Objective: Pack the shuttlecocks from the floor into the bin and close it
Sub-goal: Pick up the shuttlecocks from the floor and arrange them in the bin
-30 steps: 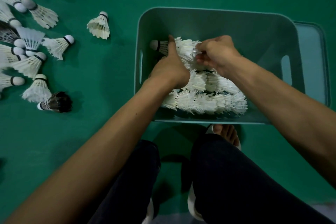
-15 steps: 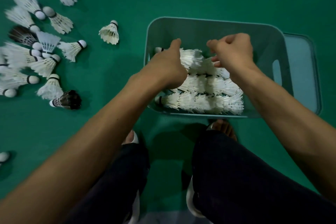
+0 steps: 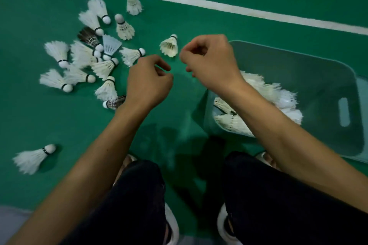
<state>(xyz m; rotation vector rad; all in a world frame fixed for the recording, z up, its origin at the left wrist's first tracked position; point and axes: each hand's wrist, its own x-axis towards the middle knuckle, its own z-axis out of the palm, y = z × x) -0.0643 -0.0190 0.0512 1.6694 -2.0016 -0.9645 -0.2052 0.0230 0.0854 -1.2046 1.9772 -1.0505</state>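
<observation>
Several white shuttlecocks (image 3: 103, 65) lie scattered on the green floor at the left, with two dark-feathered ones (image 3: 114, 103) among them. One shuttlecock (image 3: 169, 46) stands apart, just left of my right hand (image 3: 209, 61). Another (image 3: 31, 158) lies alone at the lower left. The grey-green bin (image 3: 298, 54) sits at the right, with rows of white shuttlecocks (image 3: 278, 95) inside. My left hand (image 3: 148, 83) hovers over the floor beside the pile. Both hands have loosely curled fingers and hold nothing.
A flat lid (image 3: 364, 93) lies on the floor against the bin's right side. A white court line (image 3: 199, 3) crosses the floor behind the pile. My knees and white shoes (image 3: 171, 225) are at the bottom, close to the bin.
Both hands have come out of the bin and moved left over the floor toward the loose shuttlecocks. The view has swung left, so the bin now sits at the right.
</observation>
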